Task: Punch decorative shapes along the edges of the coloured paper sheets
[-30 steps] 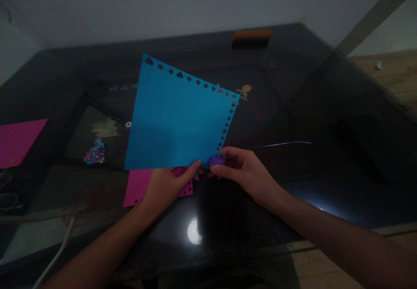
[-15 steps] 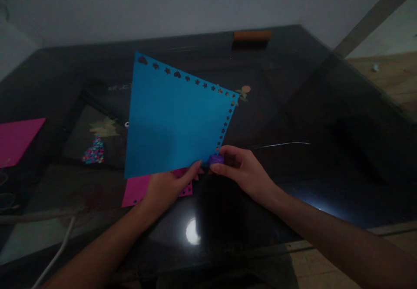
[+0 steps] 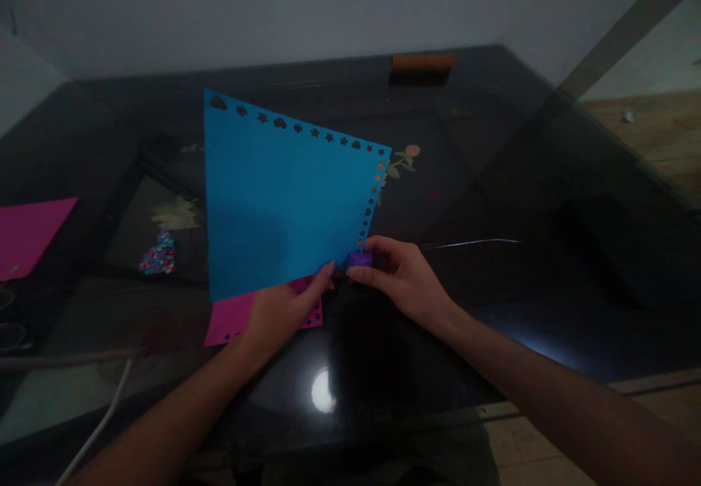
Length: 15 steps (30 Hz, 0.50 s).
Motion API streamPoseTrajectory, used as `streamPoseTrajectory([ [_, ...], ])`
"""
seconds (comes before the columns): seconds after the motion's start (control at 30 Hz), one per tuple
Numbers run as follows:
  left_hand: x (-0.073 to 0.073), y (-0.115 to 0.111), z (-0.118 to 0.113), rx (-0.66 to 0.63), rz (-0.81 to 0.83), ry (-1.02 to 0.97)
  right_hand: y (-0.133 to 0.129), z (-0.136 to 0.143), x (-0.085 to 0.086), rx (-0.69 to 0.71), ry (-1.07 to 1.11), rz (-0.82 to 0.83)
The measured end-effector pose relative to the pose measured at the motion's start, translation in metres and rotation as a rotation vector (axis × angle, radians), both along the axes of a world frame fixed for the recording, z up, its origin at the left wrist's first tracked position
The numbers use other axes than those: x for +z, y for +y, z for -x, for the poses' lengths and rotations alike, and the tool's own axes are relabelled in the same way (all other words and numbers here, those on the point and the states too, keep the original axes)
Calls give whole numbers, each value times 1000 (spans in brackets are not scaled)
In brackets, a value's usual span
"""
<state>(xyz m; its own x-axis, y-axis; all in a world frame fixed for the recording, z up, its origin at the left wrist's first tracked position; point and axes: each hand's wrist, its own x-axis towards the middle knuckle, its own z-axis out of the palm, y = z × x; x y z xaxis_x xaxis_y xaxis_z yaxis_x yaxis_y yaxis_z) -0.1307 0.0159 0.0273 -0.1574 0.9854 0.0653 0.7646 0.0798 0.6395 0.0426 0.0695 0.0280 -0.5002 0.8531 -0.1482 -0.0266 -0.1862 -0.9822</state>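
Observation:
A sheet of blue paper [image 3: 279,201] is held up off the table, with small star, heart and flower holes along its top and right edges. My left hand [image 3: 288,307] pinches its lower edge, thumb in front and fingers behind. Between the thumb and fingers of my right hand [image 3: 408,274] is a small purple craft punch [image 3: 360,260], set on the sheet's lower right corner. Beneath the left hand lies a pink sheet [image 3: 233,318], also with punched holes along its edge and partly covered.
A pile of colourful paper confetti [image 3: 158,254] lies on the dark glossy table [image 3: 416,355] at left. Another pink sheet [image 3: 33,234] is at the far left. A brown roll [image 3: 423,63] rests near the back edge. A white cable [image 3: 104,413] crosses the front left.
The blue sheet has shifted left and turned slightly, its right corner moving left. My right hand and the purple punch have moved a little left and up with it.

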Motion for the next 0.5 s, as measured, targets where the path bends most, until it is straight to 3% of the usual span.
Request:
streamPoseTrajectory([
  [0.33, 1, 3, -2, 22, -7, 18, 1, -1, 1, 1, -51, -42],
  [0.5, -5, 1, 5, -11, 22, 151, 0, 1, 1, -38, -40, -12],
])
